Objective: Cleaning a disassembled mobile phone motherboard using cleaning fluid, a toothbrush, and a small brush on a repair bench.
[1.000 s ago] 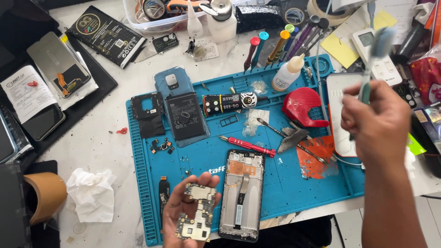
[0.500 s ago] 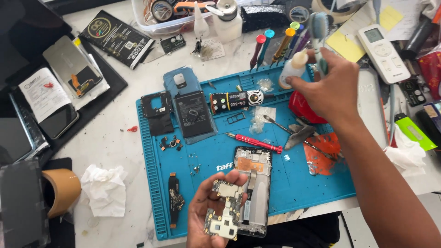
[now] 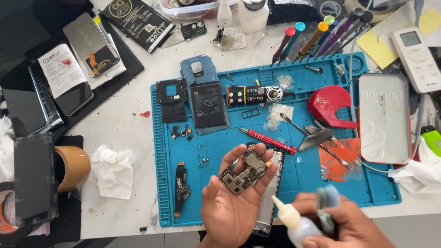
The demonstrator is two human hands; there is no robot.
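My left hand [image 3: 232, 202] is palm up over the blue work mat [image 3: 220, 138], cradling a small phone circuit board [image 3: 243, 172] on its fingers. Beneath it lies an opened phone frame [image 3: 271, 193]. At the bottom edge my right hand [image 3: 344, 225] grips a small white squeeze bottle [image 3: 291, 220] with a pointed nozzle, along with a pale blue brush-like tool [image 3: 327, 204]. The nozzle points up and left, close to the heel of my left hand.
On the mat lie a phone battery [image 3: 209, 104], a black cover piece [image 3: 171, 98], a flex cable [image 3: 182, 186], a red screwdriver [image 3: 268, 135], a glue tube [image 3: 255, 95], tweezers [image 3: 314, 138] and a red tape dispenser [image 3: 331, 106]. A metal plate [image 3: 384, 118] sits right; tissue [image 3: 112, 171] and tape roll [image 3: 71, 167] left.
My right hand came down from the far right of the desk to the near edge, now carrying the squeeze bottle beside my left hand. The left hand rose with the board.
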